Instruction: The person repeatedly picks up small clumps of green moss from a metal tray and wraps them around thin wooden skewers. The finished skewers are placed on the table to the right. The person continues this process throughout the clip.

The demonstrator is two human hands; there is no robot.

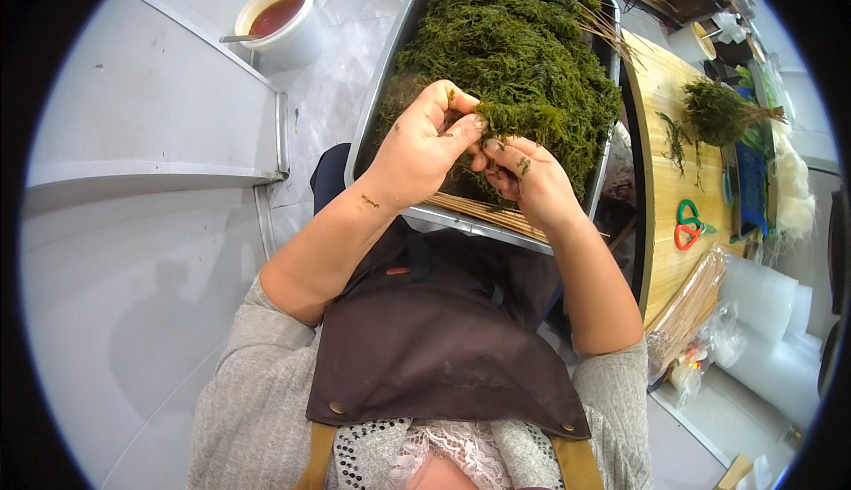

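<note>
A large heap of wet green moss-like plant [512, 44] fills a deep metal tray in front of me. Over its near part, my left hand [435, 137] pinches a small tuft of the plant between thumb and fingers. My right hand [528, 171] grips the same tuft from the right, close to the left fingertips. Green scraps cling to both hands and the left wrist. Thin wooden sticks [488, 214] lie along the tray's near edge, partly under the right hand. More thin sticks [605, 28] stick out over the tray's far right side.
The metal tray's rim [372, 97] surrounds the heap. At the upper left stands a white bucket [289, 41] of reddish liquid. A wooden table [655, 177] on the right holds red-and-green-handled scissors [688, 225], a tied plant bunch [715, 111] and wrapped sticks [691, 310]. Plastic rolls [764, 297] stand beyond.
</note>
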